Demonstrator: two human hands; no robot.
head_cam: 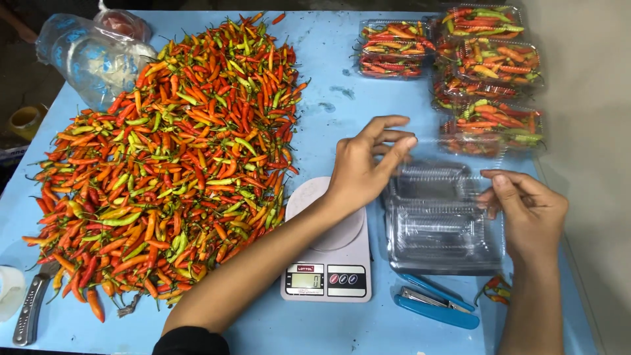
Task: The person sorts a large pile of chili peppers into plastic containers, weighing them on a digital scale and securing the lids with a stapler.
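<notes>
Where the table (pixel 342 72) widens toward its left edge, we see the chilli heap (pixel 177 151); filled boxes (pixel 486 72) fill the far right corner. Near the right edge, our half-open left hand (pixel 368 164) and pinching right hand (pixel 526 207) touch empty trays (pixel 437 220), beside the scale (pixel 328 253).

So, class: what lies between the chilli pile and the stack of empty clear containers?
In the head view, a white kitchen scale with the left hand above it.
</notes>
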